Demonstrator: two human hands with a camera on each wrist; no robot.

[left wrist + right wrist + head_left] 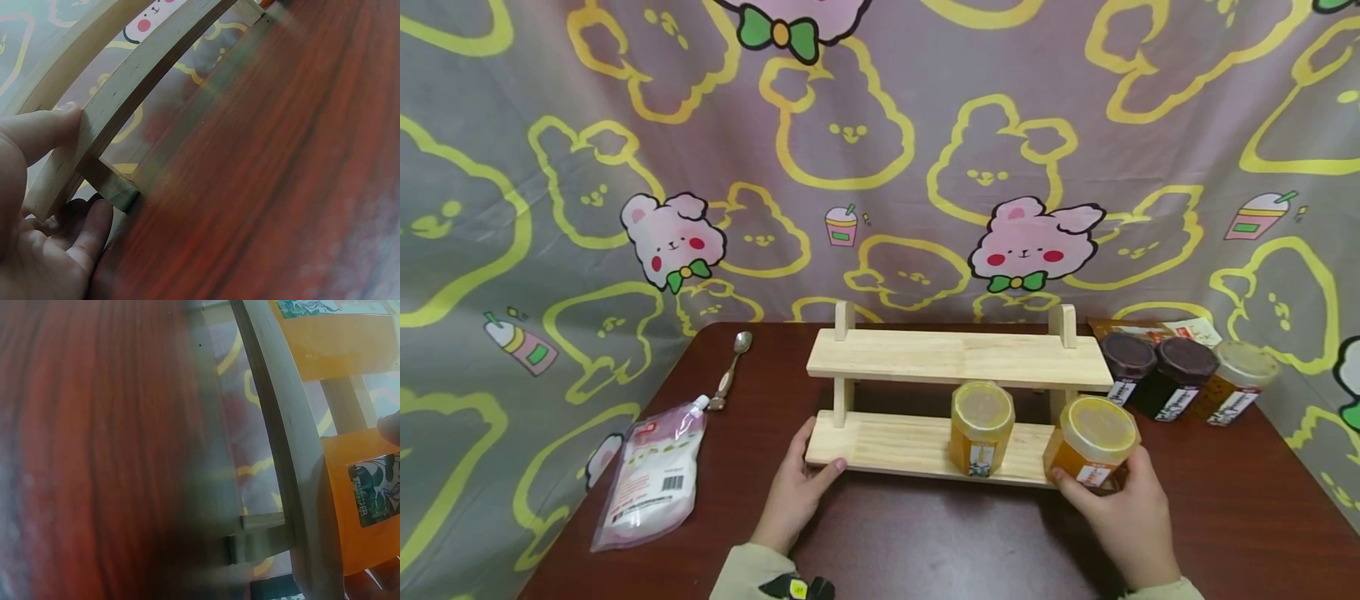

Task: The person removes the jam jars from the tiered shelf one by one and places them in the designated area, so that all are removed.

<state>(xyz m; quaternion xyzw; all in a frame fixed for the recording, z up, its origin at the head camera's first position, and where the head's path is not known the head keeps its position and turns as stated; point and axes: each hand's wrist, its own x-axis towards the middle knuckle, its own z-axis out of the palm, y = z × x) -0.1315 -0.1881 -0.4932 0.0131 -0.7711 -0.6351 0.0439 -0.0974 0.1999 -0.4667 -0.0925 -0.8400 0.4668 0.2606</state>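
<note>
In the head view, a two-tier wooden rack point(962, 356) stands on the counter point(925, 546), and the amber right-end jar point(1093, 446) is at the right end of its lower board point(895, 442), just in front of the upright there; a second amber jar point(982, 429) stands to its left on the same board, a gap between them. The step in hand looks like seating the right-end jar: it would go best with the base fully on the narrow board and the label facing front, the rack steadied meanwhile, and the fingers then let go evenly so as not to drag the jar. The right hand point(1135, 521) comes up from the near right, thumb on the jar's front left, fingers curled round the far right side, so it pinches the jar across. The left hand point(792, 500) grips the board's left end, thumb on top near the front edge. From the left wrist, that thumb lies along the board and the fingers bend beneath it, pinching the wood lightly, it seems. From the right wrist, only a thumb tip shows against the jar, whose base meets the board's edge line; the other fingers are out of sight there, and whether the jar's full weight rests cannot be told.
</note>
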